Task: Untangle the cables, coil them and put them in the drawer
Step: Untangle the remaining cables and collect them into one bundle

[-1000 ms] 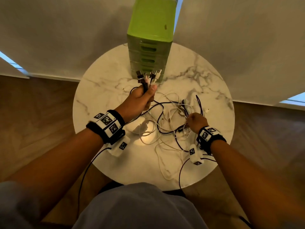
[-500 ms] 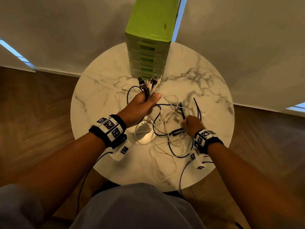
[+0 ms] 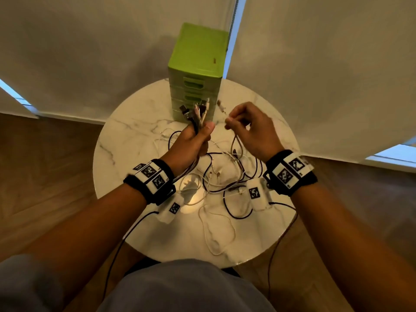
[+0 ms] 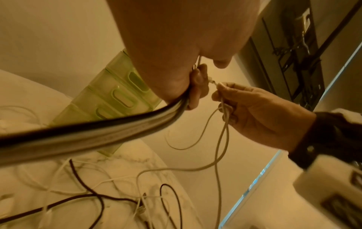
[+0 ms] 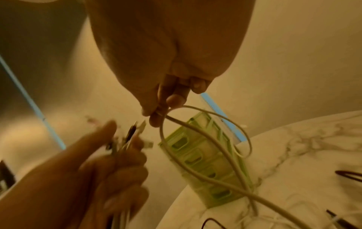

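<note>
Where marble table (image 3: 126,154) veins: thin cables (image 3: 216,183).

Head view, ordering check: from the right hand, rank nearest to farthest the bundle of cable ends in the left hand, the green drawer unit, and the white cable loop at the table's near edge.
From the right hand, which pinches a white cable end:
1. Bundle of cable ends, just to its left, gripped in the left hand.
2. Green drawer unit, behind and to the left, at the table's far edge.
3. White cable loop, at the near edge toward the person.
</note>
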Demonstrator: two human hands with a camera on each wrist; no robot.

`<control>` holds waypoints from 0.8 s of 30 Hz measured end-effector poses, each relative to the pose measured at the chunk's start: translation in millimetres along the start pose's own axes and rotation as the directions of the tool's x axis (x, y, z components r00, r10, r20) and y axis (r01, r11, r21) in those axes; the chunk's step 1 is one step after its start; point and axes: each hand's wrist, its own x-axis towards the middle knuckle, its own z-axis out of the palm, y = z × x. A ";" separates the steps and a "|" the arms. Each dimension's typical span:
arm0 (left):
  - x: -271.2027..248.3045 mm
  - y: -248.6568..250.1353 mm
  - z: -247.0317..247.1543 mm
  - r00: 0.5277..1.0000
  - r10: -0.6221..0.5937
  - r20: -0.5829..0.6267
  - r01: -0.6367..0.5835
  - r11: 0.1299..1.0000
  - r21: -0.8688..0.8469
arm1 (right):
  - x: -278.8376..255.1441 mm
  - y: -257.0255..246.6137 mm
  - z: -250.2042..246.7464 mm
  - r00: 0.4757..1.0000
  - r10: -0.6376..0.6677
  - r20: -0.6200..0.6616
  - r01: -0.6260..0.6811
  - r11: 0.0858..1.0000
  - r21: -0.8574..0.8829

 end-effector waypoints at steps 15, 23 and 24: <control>-9.2 11.7 -32.4 0.995 0.083 -0.056 -0.085 0.996 -0.021 | -50.7 -2.3 66.8 0.962 0.069 0.266 -0.084 0.995 0.044; -8.1 13.2 -40.5 0.998 0.068 -0.018 -0.066 0.994 0.082 | -25.8 -12.8 63.0 0.995 -0.038 0.088 0.046 0.995 -0.089; -8.2 14.6 -37.7 0.997 0.072 -0.034 -0.069 0.994 0.090 | -24.1 -14.5 63.6 0.993 -0.038 0.115 0.051 0.991 -0.120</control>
